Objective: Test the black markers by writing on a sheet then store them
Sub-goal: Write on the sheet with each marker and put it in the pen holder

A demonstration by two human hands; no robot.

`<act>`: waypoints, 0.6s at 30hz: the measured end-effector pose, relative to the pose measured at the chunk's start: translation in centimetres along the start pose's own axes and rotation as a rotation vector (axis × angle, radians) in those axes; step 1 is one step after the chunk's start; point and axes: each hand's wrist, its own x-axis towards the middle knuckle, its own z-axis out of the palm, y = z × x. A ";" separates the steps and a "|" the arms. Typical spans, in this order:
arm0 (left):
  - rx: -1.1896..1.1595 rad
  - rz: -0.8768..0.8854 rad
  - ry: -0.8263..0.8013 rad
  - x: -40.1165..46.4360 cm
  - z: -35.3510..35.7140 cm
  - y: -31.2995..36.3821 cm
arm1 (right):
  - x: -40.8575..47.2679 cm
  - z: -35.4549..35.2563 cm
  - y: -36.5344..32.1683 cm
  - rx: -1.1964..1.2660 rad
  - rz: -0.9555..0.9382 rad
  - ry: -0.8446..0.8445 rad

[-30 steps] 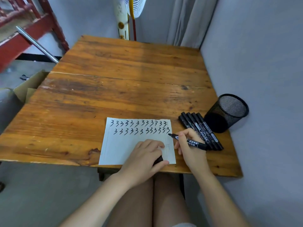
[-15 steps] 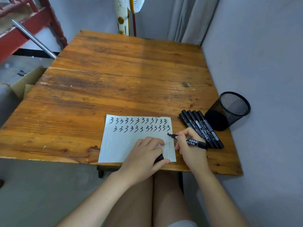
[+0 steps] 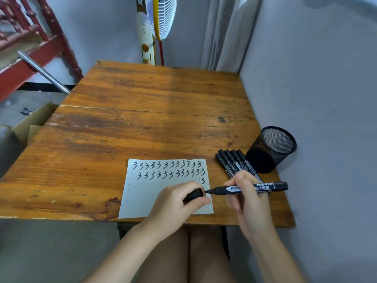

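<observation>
One more 3 on the sheet (image 3: 163, 190) since a moment ago, squeezed in at the right edge just past my left fingertips. My right hand (image 3: 247, 203) has swung the marker (image 3: 246, 188) up off the paper; my fingers are pinched round its barrel, and the tip now points straight at the cap (image 3: 193, 195) gripped in my left hand (image 3: 175, 203), nearly touching. So I reckon this one passes and capping is next. Four markers (image 3: 234, 162) wait just beyond my right knuckles, with the cup (image 3: 271, 149) lying on its side right behind them.
</observation>
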 end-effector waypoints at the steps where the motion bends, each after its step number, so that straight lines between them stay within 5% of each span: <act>1: -0.003 0.015 0.007 0.1 -0.1 0.4 | 0.0 0.1 -0.2 -0.003 -0.007 -0.009; 11: 0.242 0.131 -0.116 0.6 -1.4 3.0 | -0.2 1.0 -1.9 -0.160 -0.062 -0.201; 18: -0.400 -0.122 -0.496 2.1 -3.0 4.8 | 1.0 1.9 -3.7 -0.083 -0.162 -0.348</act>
